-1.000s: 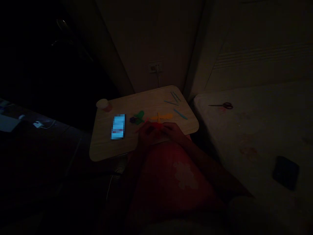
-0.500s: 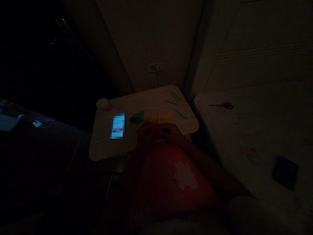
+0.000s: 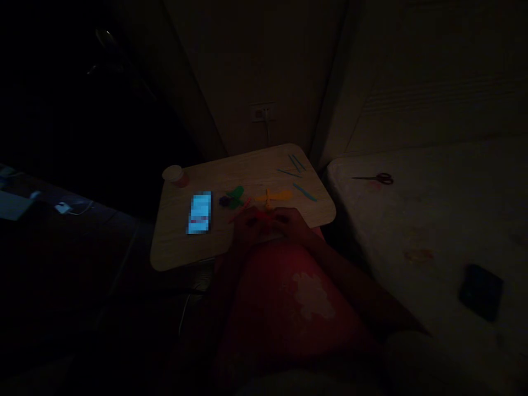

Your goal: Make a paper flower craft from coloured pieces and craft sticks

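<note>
In dim light my left hand [image 3: 244, 226] and my right hand [image 3: 292, 223] meet at the near edge of a small wooden table [image 3: 177, 253]. Fingers of both are curled in around a small red piece [image 3: 264, 215]; its kind is too dark to make out, and the hands cover part of it. Just beyond them lies an orange figure [image 3: 282, 196] with a crosspiece. A green shape [image 3: 236, 196] with a dark purple lump [image 3: 224, 201] sits farther left. Near my left hand a thin reddish strip [image 3: 246, 203] rests on the tabletop.
A lit phone [image 3: 199, 213] and a lidded tub [image 3: 175, 176] stand on the table's left side. Several thin blue sticks lie far right, with a thicker blue tool [image 3: 304, 192]. Scissors [image 3: 383, 178] and a dark object [image 3: 481, 291] rest on the pale surface at right.
Both hands stay together around the red piece, with only a slight shift of the fingers. The picture is a little clearer and the colours show more.
</note>
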Available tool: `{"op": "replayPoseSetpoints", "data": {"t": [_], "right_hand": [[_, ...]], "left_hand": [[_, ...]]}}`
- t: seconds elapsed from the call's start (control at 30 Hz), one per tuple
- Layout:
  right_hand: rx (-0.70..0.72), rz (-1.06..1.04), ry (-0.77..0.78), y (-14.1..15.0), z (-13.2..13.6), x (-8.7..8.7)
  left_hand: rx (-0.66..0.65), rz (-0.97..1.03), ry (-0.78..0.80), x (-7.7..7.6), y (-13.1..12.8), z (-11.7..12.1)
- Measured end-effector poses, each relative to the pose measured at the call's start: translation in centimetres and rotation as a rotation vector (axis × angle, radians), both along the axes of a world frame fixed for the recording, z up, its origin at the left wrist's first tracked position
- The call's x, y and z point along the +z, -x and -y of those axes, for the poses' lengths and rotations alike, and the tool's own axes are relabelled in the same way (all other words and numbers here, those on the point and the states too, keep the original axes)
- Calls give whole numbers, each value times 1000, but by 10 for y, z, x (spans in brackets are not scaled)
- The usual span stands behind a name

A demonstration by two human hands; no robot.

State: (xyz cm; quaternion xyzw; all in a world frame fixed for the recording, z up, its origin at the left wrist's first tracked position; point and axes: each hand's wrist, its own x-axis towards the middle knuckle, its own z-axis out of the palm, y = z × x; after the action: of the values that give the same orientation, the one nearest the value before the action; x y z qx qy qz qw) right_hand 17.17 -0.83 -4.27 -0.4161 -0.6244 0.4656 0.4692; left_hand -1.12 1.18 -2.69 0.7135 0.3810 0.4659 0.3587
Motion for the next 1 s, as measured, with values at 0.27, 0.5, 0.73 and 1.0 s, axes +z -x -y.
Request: {"op": "replayPoseSetpoints", "data": {"t": [0.27,0.5,0.73,1.0], "right_hand": [[32,-59,14,-2,1,4],[29,-32,10,1,0,6],[-30,-29,16,-1,-1,0],[-66,-37,43,-2,1,-1]], "left_hand": [[72,108,84,-4,1,0],[37,47,37,2,-3,4],[-57,-132,37,-1,-2,6],[22,-105,89,4,-3,9]]}}
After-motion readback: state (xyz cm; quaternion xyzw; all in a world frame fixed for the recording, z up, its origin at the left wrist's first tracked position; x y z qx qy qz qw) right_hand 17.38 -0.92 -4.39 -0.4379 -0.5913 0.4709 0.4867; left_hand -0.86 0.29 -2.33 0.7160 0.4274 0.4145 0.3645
